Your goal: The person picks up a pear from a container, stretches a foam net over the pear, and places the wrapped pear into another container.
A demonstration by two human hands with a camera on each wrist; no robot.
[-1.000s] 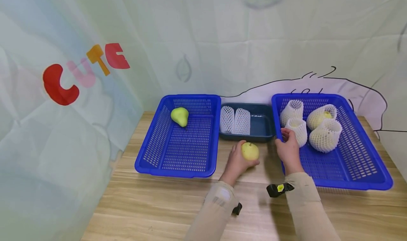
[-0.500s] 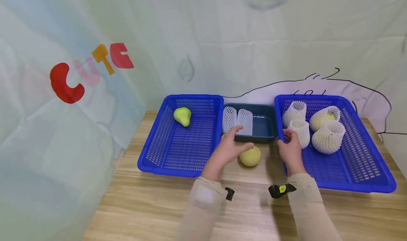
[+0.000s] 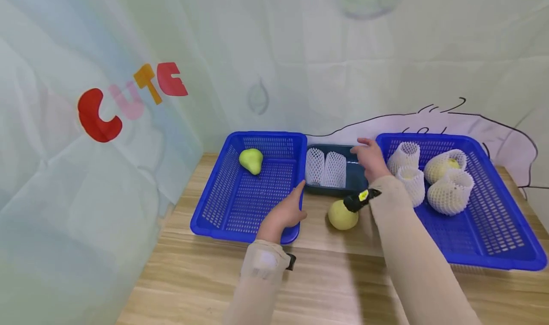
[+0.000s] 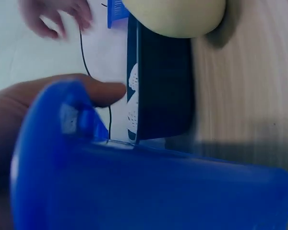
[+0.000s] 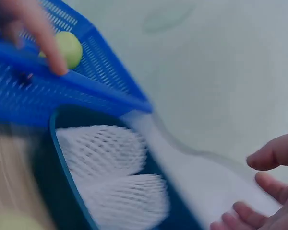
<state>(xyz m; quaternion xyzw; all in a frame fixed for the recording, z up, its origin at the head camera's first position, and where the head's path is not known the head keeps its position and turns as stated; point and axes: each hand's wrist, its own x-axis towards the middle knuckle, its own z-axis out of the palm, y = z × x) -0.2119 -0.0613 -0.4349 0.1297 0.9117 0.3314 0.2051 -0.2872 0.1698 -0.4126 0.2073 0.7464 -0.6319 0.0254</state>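
Note:
My left hand (image 3: 280, 218) rests at the right rim of the left blue basket (image 3: 246, 235), fingers extended. In the left wrist view its thumb (image 4: 103, 92) lies straight beyond that rim. A green pear (image 3: 251, 161) lies at the back of this basket. Over the right end of a dark teal tray (image 3: 356, 175) hovers my right hand (image 3: 372, 160), fingers spread, nothing in it. The tray holds two white foam net sleeves (image 3: 335, 170), side by side. On the table before it sits a round pale-yellow fruit (image 3: 340, 216), partly hidden by the right wrist camera.
The right blue basket (image 3: 493, 263) holds several fruits in white foam net sleeves (image 3: 450, 194). Both baskets flank the tray on a wooden table (image 3: 317, 287). A printed cloth (image 3: 300, 77) hangs behind.
My left hand let go of the round fruit and moved left to the left basket's rim. My right hand left the right basket's edge and moved up over the tray.

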